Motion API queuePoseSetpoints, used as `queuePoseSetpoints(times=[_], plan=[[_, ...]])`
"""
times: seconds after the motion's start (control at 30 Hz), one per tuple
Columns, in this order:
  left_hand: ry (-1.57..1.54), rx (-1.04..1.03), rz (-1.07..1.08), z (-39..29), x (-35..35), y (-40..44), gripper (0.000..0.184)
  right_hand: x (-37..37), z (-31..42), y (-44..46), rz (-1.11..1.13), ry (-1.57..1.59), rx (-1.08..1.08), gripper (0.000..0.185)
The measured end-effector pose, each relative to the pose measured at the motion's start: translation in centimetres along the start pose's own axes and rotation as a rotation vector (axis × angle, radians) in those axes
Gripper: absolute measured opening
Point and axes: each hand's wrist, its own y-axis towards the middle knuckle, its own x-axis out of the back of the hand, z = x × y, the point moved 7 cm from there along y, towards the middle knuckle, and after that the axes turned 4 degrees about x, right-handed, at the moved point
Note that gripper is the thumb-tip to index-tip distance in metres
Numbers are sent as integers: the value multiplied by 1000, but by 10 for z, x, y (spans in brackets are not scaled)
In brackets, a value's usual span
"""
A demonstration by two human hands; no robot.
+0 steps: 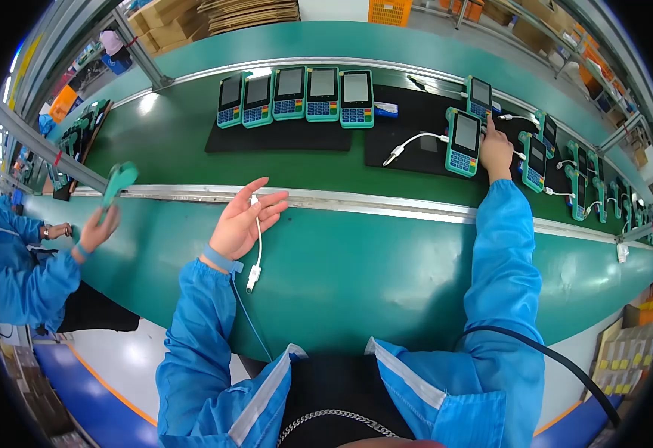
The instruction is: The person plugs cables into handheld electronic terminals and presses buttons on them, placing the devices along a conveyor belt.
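My left hand (243, 228) is palm up above the near edge of the belt, with a short white adapter cable (258, 250) held between thumb and fingers, one plug hanging down. My right hand (496, 154) reaches over the belt, its index finger stretched to the keypad of a teal payment terminal (480, 98); the other fingers are partly hidden. Just left of this hand lies another payment terminal (463, 142) with a white cable (415, 143) plugged into its side. Several teal terminals (290, 93) stand in a row on a black mat (282, 142).
More terminals with white cables (579, 183) line the belt on the right. A small blue-and-white item (386, 110) lies behind the mats. At left, a co-worker's hand (98, 230) holds a teal device (121, 181). A metal rail (356, 200) runs along the belt.
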Motion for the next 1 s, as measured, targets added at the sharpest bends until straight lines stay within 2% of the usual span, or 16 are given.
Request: queuePoseSetpoints(times=[0.07, 0.13, 0.2, 0.27, 0.3, 0.33, 0.37, 0.43, 0.47, 0.53, 0.57, 0.6, 0.67, 0.8, 0.93, 1.0], plan=[[3, 2, -22, 1, 6, 1, 42, 4, 1, 2, 0, 17, 6, 56], [-10, -1, -27, 2, 13, 0, 40, 16, -1, 2, -70, 86, -104, 54], [15, 29, 8, 1, 15, 1, 39, 69, 19, -6, -309, 300, -268, 49], [23, -29, 14, -5, 20, 1, 40, 99, 70, -10, -464, 494, -33, 51], [48, -53, 48, -4, 18, 0, 40, 103, 109, -9, -440, 571, 137, 54], [32, -40, -7, -7, 13, 1, 45, 103, 154, -10, -235, 669, 226, 59], [-35, 11, 15, -7, 14, 0, 43, 103, 199, -16, -228, 709, 349, 68], [-163, 44, 43, -8, 19, -3, 41, 93, 269, -20, -189, 630, 408, 83], [-184, 46, 32, -6, 23, -3, 40, 91, 294, -17, -61, 567, 352, 89], [-180, 35, 44, -4, 28, -2, 36, 63, 315, 4, -102, 412, 350, 96], [-136, 24, 24, -5, 29, -4, 34, 58, 318, 9, -62, 362, 246, 103], [-92, 16, 9, -5, 27, -6, 31, 68, 323, 13, 98, 333, 147, 106], [-11, -44, -14, -9, 26, -9, 26, 72, 327, 18, 231, 286, 63, 109], [-58, -57, 49, -18, 31, -17, 27, 51, 295, 30, 81, 676, -46, 97], [-99, -103, 56, -18, 31, -17, 29, 104, 292, -17, -166, 928, 50, 81], [-26, -130, -74, -20, 26, -25, 18, 129, 316, -57, -165, 1233, 105, 75]])
